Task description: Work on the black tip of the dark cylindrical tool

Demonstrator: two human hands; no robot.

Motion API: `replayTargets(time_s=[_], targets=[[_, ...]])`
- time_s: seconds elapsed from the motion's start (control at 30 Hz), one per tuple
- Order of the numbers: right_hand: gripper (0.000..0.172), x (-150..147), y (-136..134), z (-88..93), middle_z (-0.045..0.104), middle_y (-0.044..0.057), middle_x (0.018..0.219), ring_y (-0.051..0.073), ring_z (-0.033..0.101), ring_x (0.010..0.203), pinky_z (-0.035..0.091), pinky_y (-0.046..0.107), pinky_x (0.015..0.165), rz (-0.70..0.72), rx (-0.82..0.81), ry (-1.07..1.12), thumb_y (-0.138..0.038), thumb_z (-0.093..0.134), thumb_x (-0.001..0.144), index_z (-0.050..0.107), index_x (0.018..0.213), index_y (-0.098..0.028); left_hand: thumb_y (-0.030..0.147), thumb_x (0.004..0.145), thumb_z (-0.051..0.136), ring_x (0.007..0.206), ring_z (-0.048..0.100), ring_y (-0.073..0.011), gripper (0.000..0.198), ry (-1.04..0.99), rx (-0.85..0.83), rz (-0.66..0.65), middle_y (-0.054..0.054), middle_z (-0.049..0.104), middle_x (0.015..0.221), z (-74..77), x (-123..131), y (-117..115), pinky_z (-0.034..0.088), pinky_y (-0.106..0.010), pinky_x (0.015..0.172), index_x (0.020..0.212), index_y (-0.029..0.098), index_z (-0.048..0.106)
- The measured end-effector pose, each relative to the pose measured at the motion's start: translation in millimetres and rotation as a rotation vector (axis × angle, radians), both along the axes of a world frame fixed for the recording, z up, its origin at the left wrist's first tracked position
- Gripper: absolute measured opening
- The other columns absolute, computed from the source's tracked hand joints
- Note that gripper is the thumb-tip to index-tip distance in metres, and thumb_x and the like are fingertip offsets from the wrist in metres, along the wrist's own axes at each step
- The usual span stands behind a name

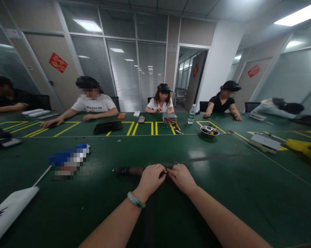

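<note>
A dark, slim cylindrical tool (135,171) lies across the green table in front of me, its narrow metal tip pointing left. It looks like an electric screwdriver. My left hand (150,179) is closed around the tool's right-hand part, covering much of it. Close beside it, my right hand (182,179) has its fingers pinched together at the tool's right end, almost touching the left fingertips. A tiny bright spot shows between the two hands, too small to name. Whatever the right fingers hold is hidden.
To the left lie a blurred blue-and-white packet (70,160) and a white power strip (13,215) with a cord. Farther back are a metal bowl (209,132) of small parts, a water bottle (192,114), a grey box with wires (170,119) and a black tray (108,127). Several people sit opposite.
</note>
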State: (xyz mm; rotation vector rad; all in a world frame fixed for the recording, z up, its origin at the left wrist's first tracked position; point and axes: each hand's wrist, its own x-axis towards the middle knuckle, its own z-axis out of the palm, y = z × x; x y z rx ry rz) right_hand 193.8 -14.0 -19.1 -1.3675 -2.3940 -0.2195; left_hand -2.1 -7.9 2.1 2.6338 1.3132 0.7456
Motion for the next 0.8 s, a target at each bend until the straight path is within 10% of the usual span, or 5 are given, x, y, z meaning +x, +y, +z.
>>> replayTargets(time_s=[0.8], targets=[[0.016,7.7,23.2,0.2,0.069,0.004,0.096,0.017,0.062,0.087,0.045,0.026,0.081,0.159,-0.050,-0.181,-0.023,0.055,0.095,0.064,0.108,-0.022,0.020,0.082,0.062,0.114,0.056,-0.0203,0.037,-0.155,0.092,-0.066,-0.002,0.064,0.117,3.0,-6.0,-6.5,0.027,-0.044,0.115,0.118,0.025,0.055]])
